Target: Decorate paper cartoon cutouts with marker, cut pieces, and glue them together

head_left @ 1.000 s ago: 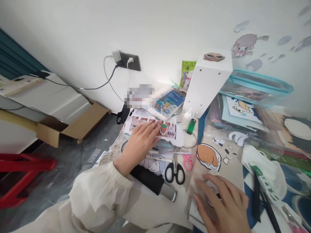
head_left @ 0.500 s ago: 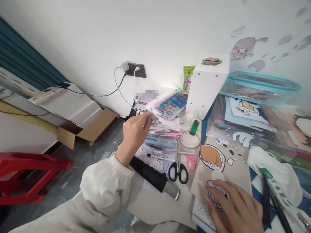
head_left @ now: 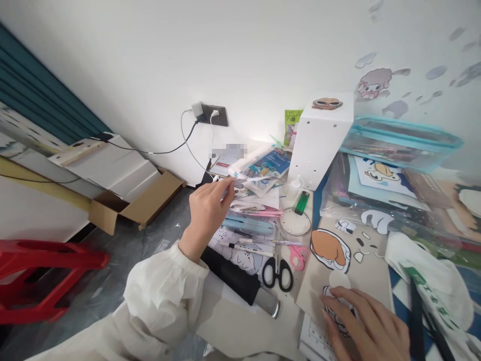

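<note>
My left hand is closed in a pinch above the pile of stationery. A thin whitish stick sticks out to the right from its fingertips; its exact kind is unclear. Beneath lie a light blue case, several pens and a blue-labelled packet. My right hand lies with fingers apart over a black-outlined paper cutout, partly hiding it. Under that cutout is a beige board, which also carries an orange-brown cutout and a white round piece.
Black-handled scissors, pink scissors, a green lighter and a black folded umbrella lie between my hands. A white stand and a clear blue-edged case are behind. A red stool stands left.
The whitish stick now shows at my left fingertips, where it was not visible before. The view has shifted slightly. My right hand stays on the cutout.
</note>
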